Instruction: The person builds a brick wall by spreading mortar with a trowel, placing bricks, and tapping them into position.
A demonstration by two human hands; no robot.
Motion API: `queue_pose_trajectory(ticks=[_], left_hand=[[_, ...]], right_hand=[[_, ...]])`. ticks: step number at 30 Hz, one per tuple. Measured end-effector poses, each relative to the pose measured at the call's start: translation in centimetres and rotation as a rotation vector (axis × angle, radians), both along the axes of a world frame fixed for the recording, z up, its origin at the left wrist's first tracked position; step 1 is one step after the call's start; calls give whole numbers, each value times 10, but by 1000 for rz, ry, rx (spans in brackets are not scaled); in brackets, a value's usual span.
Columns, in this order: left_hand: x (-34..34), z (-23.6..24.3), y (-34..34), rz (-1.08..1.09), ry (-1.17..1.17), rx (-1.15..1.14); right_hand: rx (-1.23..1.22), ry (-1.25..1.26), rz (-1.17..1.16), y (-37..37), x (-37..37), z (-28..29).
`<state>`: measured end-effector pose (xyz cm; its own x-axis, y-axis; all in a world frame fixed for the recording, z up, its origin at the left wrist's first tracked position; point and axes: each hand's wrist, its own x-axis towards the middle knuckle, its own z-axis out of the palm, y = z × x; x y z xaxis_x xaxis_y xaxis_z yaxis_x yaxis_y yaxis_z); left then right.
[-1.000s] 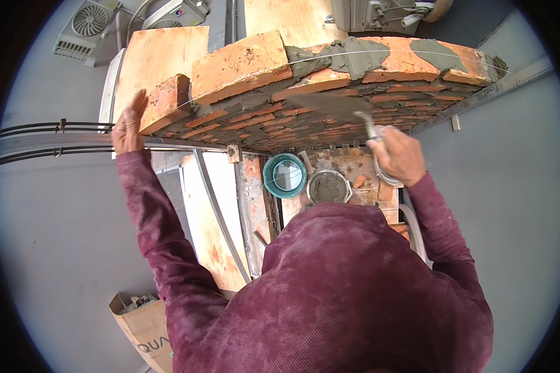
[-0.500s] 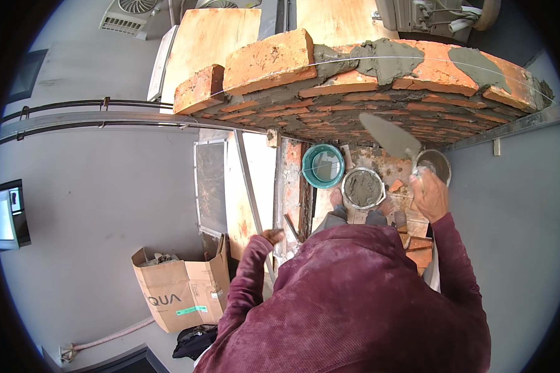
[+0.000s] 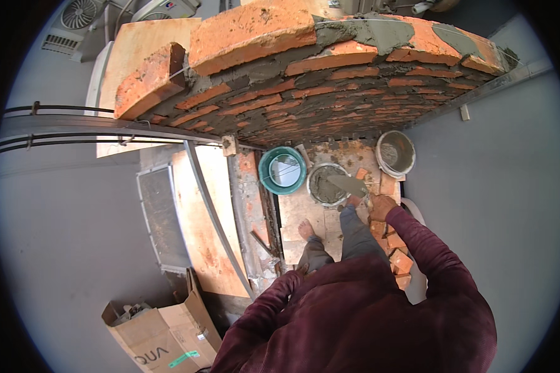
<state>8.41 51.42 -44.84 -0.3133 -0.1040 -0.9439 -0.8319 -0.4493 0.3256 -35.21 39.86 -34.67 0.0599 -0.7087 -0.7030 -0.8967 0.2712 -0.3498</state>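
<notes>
My right hand [image 3: 381,207] grips a trowel by its handle. The trowel's pointed blade [image 3: 352,185] hangs over a round white-rimmed bucket of grey mortar [image 3: 320,184] on the floor ahead of my feet. Just a little of my left hand [image 3: 302,270] shows beside my left thigh; its fingers are too hidden to read. Beyond the buckets rises a brick wall [image 3: 330,93] with wet mortar [image 3: 379,34] spread along part of its top. Two bricks sit at its left end, a large one [image 3: 252,34] and a smaller one [image 3: 148,81], with a gap between them.
A teal bucket of water [image 3: 263,180] stands left of the mortar. At the right is another bucket [image 3: 379,163]. Loose bricks [image 3: 401,261] lie by my right leg. A metal bar [image 3: 213,211] leans at the left, above a cardboard box [image 3: 168,332]. A string line runs along the wall top.
My right hand has brought the trowel down and left, from before the wall to the mortar bucket. My left hand has drawn in toward my thigh. The whole view has shifted.
</notes>
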Motion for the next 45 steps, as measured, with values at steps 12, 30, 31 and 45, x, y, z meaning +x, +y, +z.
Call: queue_pose_trajectory(ticks=[12,30,31,45], left_hand=[[12,-78,99,-34,-149,-252],[-18,-102,149,-79,-147,-367],[-19,-102,156,-89,-144,-356],[-7,-108,134,-56,-147,-288]], right_hand=[[356,400,253,7,61,-107],[33,692,758,-72,59,-330],[-52,649,647,-56,56,-349],[222,261,31,-1,88,-378]])
